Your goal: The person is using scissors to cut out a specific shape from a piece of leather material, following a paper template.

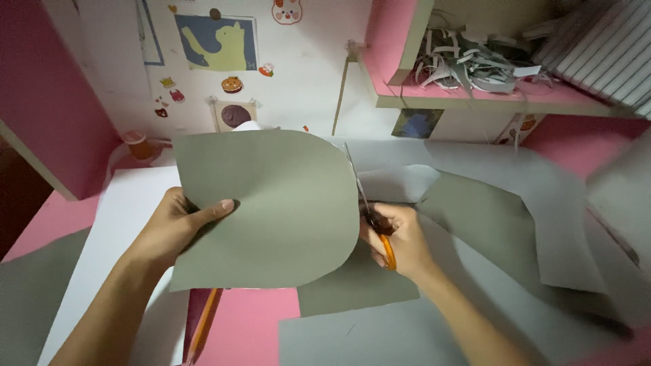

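Grey card sheet [278, 210]: large, one edge cut to a rounded curve, held up off the desk [251, 325], in the middle of the view.

Left hand [180, 227]: at the sheet's left edge, grip clamped on the sheet, thumb lying on its face, fingers hidden behind it.

Scissors [369, 217]: at the sheet's right curved edge, orange handles, blades pointing away from the person and running along the cut edge. Whether the blades stand apart or together cannot be told.

Right hand [400, 240]: just right of the sheet, grip closed around the scissors' handles.

Grey offcuts [488, 224]: on the desk right of the sheet and below it, several irregular pieces overlapping one another.

White paper sheets [115, 224]: under and left of the grey sheet, lying flat; more pale sheets lie beyond the sheet's right side.

Pencil [203, 322]: orange, below the sheet's lower left corner, lying on the pink desk surface.

Small orange cup [139, 144]: beyond the sheet's upper left corner, against the wall.

Wall [305, 61]: behind the sheet, white, bearing a cat picture [217, 42] and small stickers.

Pink shelf [468, 88]: above and right of the sheet, holding a tangle of paper strips [468, 64].
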